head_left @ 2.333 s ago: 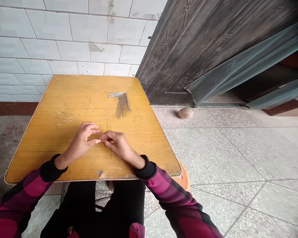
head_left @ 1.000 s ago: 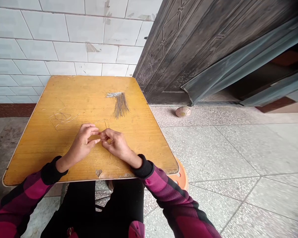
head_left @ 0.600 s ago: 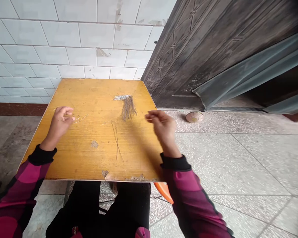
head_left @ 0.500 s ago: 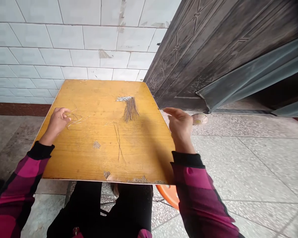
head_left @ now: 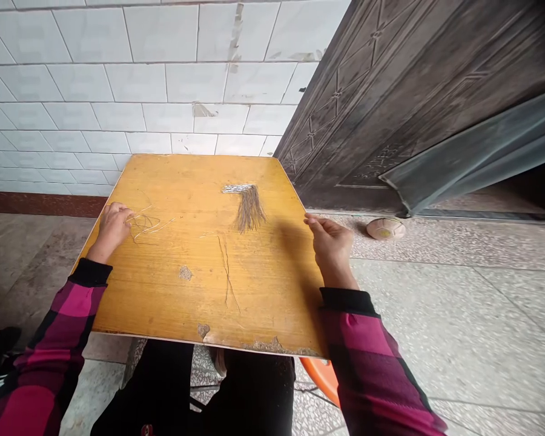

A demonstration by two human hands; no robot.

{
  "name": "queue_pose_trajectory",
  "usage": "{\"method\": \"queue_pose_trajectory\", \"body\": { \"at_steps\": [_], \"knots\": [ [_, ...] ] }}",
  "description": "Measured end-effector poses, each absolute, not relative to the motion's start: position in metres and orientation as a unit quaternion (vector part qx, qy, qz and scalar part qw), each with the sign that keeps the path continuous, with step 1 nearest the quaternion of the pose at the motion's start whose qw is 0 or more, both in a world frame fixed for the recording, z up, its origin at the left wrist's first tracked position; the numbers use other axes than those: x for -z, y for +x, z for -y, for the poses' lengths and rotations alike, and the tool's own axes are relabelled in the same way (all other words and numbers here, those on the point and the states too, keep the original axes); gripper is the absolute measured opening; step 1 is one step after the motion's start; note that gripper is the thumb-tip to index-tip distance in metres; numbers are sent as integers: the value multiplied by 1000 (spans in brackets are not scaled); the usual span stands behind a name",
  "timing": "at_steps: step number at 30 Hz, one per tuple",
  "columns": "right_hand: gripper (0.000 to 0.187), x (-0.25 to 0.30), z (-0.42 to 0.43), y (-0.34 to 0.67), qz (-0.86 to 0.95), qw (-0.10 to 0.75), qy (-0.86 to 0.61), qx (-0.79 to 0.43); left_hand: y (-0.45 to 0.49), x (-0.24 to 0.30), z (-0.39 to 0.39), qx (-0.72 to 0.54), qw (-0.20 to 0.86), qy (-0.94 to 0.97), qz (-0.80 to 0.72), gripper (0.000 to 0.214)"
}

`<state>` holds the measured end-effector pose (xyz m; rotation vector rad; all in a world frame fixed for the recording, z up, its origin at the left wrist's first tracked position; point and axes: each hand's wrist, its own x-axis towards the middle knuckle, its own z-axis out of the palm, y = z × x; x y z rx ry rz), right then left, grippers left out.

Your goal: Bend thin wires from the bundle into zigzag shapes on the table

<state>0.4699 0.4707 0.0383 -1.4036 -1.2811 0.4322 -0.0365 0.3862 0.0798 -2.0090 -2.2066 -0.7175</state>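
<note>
Thin strands (head_left: 151,228) lie at the curled left hand (head_left: 112,225), hold unclear; the right hand (head_left: 333,245) has fingertips together.

Dark grey carved door (head_left: 418,91): pale scribbles (head_left: 383,161), too blurry to read.
Pale round ball (head_left: 386,229): yellow mark, can't read it.

Both hands (head_left: 113,225) flank thin strands (head_left: 251,209) on a yellow table (head_left: 163,303).

There are two hands (head_left: 114,224) (head_left: 332,245), one bundle (head_left: 251,209), one table (head_left: 154,303), one ball (head_left: 386,229).
</note>
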Motion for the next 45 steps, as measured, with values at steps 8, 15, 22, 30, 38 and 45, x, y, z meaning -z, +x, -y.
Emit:
{"method": "queue_pose_trajectory", "body": {
  "at_steps": [8,15,22,30,38,45],
  "knots": [
    [47,-36,-471,462,540,529,-612,-232,-57,-70,-392,174,35,-571,801,19],
    [44,-40,-466,457,574,482,-625,-217,-51,-62,-399,233,30,-598,766,14],
    [45,-46,-459,454,595,456,-623,-221,-37,-71,-397,397,42,-564,723,17],
    [36,-48,-459,448,600,489,-599,-207,4,-101,-378,606,-173,-505,589,13],
    [12,-93,-382,383,727,600,-330,-44,82,-122,-351,587,-453,-433,512,19],
    [38,-81,-358,338,850,412,-311,102,129,-99,-345,525,-657,-337,423,19]
  ]
}}
